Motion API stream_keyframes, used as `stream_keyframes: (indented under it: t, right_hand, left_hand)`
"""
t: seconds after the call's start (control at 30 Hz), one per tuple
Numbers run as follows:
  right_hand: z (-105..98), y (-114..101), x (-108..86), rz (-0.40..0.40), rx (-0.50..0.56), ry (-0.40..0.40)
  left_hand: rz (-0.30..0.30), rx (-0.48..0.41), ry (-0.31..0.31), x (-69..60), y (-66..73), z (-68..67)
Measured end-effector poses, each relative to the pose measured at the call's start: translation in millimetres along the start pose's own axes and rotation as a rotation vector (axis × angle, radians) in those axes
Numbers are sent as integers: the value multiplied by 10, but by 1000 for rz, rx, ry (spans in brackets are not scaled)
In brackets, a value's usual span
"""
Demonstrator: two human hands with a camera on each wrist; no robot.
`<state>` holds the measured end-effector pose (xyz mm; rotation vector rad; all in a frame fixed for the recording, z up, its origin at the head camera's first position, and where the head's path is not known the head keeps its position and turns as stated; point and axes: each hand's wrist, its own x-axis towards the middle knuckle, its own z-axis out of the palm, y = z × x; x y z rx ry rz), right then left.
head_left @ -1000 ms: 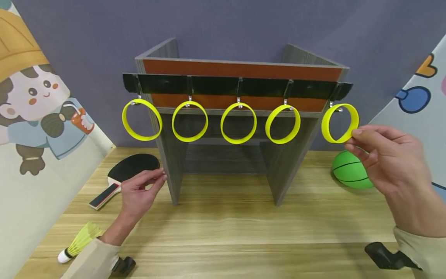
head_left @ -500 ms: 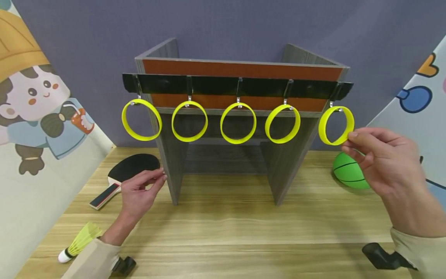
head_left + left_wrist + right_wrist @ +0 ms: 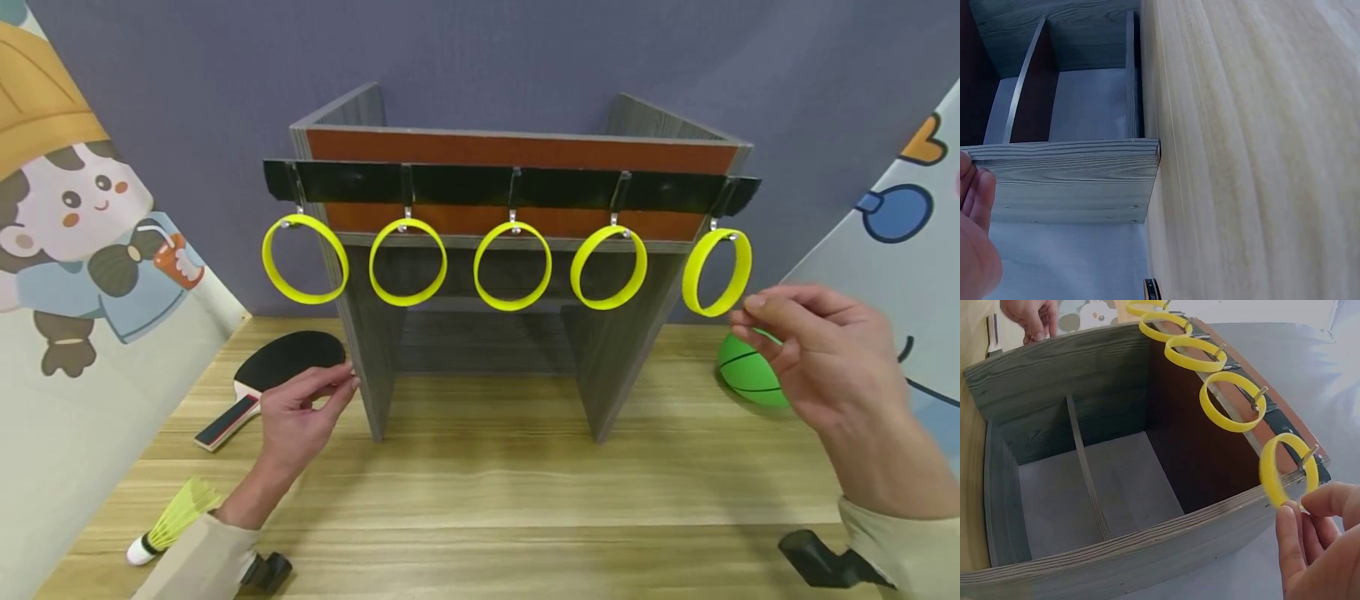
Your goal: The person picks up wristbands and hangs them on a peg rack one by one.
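Observation:
Several yellow rings hang from metal hooks on a black strip across a grey wooden stand. At the far right of the row is one ring, tilted and slightly blurred in the right wrist view. Beside its lower edge is my right hand, thumb and fingertips close together; a narrow gap seems to part them from the ring. My left hand has its bent fingertips at the stand's left side panel, touching or almost touching its front edge; the exact contact is unclear.
A table tennis bat and a yellow shuttlecock lie on the wooden table at the left. Behind my right hand sits a green ball. A grey-blue wall rises behind the stand.
My right hand has moved slightly left and down. Its fingers have let go of the rightmost ring, which has turned and come closer under its hook. The left hand keeps its place.

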<state>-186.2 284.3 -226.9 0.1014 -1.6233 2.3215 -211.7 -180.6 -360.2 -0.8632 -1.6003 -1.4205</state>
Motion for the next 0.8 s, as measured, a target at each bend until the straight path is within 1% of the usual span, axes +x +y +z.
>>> stream_keyframes:
  t: [0.27, 0.37, 0.47, 0.53, 0.6, 0.7, 0.8]
  right_hand:
    - [-4, 47, -45, 6, -24, -16]
    - [-31, 99, -90, 10, -28, -42]
    - [-82, 170, -157, 2, -20, -104]
    - [-116, 222, -194, -6, 7, -165]
    - [-149, 281, -221, -1, 34, -233]
    - [-208, 371, -240, 40, 34, -319]
    - [-299, 449, -254, 79, -28, -384]
  left_hand:
    - [1, 36, -23, 4, 15, -25]
    - [-1, 32, -21, 3, 14, -33]
    - [-1, 17, -18, 2, 10, -33]
    - [-2, 13, -18, 3, 13, -29]
    - [3, 28, -23, 6, 24, -28]
    - [41, 96, -35, 12, 50, -38]
    - [102, 206, -45, 3, 73, -64]
